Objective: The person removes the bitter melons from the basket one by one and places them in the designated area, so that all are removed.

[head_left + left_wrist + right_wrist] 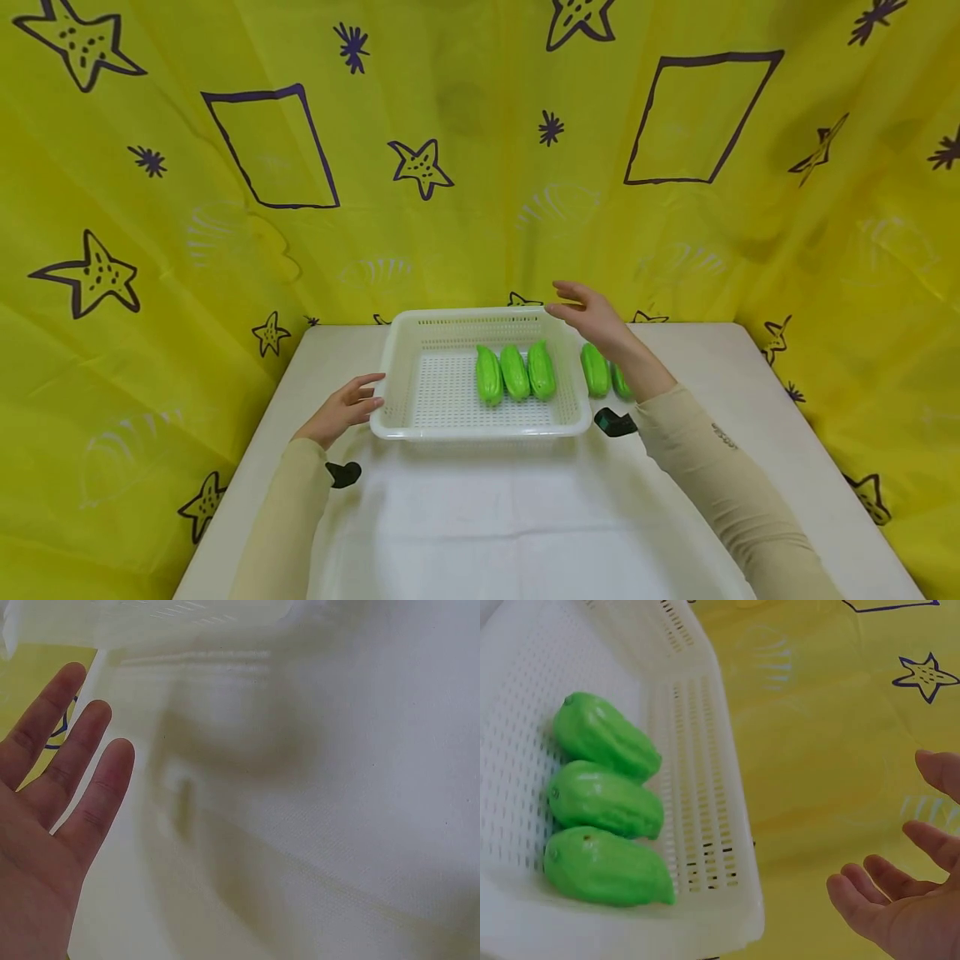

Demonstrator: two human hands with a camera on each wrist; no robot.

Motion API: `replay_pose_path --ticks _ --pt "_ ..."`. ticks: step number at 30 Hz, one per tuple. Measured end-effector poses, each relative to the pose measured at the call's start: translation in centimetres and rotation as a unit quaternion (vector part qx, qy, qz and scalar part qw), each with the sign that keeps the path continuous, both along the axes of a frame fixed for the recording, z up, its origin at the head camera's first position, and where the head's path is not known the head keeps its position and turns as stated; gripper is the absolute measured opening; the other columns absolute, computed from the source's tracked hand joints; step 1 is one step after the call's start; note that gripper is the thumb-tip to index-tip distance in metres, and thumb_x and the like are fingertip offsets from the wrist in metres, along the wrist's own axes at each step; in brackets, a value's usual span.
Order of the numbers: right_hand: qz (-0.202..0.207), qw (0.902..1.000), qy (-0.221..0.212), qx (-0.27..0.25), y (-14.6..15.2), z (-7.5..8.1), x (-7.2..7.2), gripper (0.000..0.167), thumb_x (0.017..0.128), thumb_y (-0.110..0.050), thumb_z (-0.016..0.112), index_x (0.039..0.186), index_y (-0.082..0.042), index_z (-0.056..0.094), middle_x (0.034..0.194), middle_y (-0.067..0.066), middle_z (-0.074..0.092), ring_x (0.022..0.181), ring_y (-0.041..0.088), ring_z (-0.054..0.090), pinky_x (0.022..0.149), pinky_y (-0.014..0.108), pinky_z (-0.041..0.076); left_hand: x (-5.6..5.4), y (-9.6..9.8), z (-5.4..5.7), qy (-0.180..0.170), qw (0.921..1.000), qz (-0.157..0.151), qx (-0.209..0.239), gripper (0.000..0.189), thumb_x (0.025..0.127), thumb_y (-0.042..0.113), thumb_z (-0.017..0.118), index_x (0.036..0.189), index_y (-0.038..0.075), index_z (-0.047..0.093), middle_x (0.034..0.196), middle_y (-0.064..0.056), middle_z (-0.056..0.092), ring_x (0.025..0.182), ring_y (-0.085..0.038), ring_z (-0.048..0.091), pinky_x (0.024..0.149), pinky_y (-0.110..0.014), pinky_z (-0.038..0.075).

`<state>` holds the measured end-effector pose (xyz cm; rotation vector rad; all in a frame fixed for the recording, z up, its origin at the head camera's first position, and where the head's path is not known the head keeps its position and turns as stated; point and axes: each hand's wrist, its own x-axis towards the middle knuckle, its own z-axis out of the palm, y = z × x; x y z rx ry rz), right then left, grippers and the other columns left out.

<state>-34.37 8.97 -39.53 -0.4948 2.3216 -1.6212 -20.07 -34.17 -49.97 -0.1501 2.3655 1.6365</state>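
A white plastic basket (480,432) with slotted walls sits towards the back of the table. Three bright green, gourd-like vegetables (515,372) lie side by side in its right half; the right wrist view shows these gourds (604,801) close up. My left hand (341,414) is at the basket's left wall, fingertips right by the rim. In the left wrist view that hand (52,802) has its fingers spread and holds nothing. Over the back right corner of the basket is my right hand (592,317). Its fingers (900,881) are loosely bent around nothing, beside the wall.
Two more green gourds (596,371) lie on the table to the right of the basket, one partly hidden by the right forearm. White cloth covers the table (495,517). A yellow curtain (480,233) with drawn stars hangs behind and at both sides.
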Motion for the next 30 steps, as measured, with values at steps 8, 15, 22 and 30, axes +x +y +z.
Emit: replay_pose_path --ticks 8,15,22,30 --pt "0.026 0.9996 -0.013 -0.007 -2.1 0.0 -0.4 0.063 0.097 -0.025 0.062 0.151 -0.008 0.034 0.154 0.019 0.031 0.138 0.037 0.035 0.110 0.050 0.036 -0.1 -0.1 -0.1 0.002 1.0000 -0.001 0.003 0.068 0.090 0.044 0.068 0.148 0.026 0.039 0.149 -0.020 0.037 0.131 -0.037 0.044 0.107 -0.052 0.039" --pt "0.058 0.9978 -0.030 -0.002 -3.8 -0.9 -0.9 0.064 0.098 -0.026 0.061 0.152 -0.006 0.032 0.155 0.018 0.030 0.139 0.036 0.034 0.112 0.049 0.034 -0.1 0.0 -0.1 -0.005 1.0000 0.003 0.002 0.069 0.088 0.047 0.069 0.148 0.028 0.040 0.150 -0.019 0.036 0.131 -0.037 0.044 0.108 -0.052 0.038" --pt "0.081 0.9947 -0.063 -0.003 -5.3 -1.9 -1.4 0.066 0.098 -0.023 0.060 0.153 -0.004 0.028 0.156 0.023 0.024 0.140 0.037 0.032 0.112 0.052 0.031 -0.1 0.0 -0.2 -0.010 0.9999 0.003 0.002 0.069 0.088 0.047 0.069 0.148 0.028 0.040 0.151 -0.018 0.035 0.132 -0.037 0.043 0.109 -0.052 0.037" --pt "0.088 0.9901 -0.110 -0.002 -6.7 -3.0 -2.2 0.065 0.098 -0.023 0.061 0.152 -0.006 0.030 0.157 0.022 0.023 0.142 0.037 0.029 0.113 0.052 0.030 0.0 0.0 0.0 -0.013 0.9999 0.006 -0.001 0.069 0.089 0.047 0.069 0.148 0.029 0.039 0.151 -0.018 0.035 0.132 -0.037 0.044 0.109 -0.052 0.037"
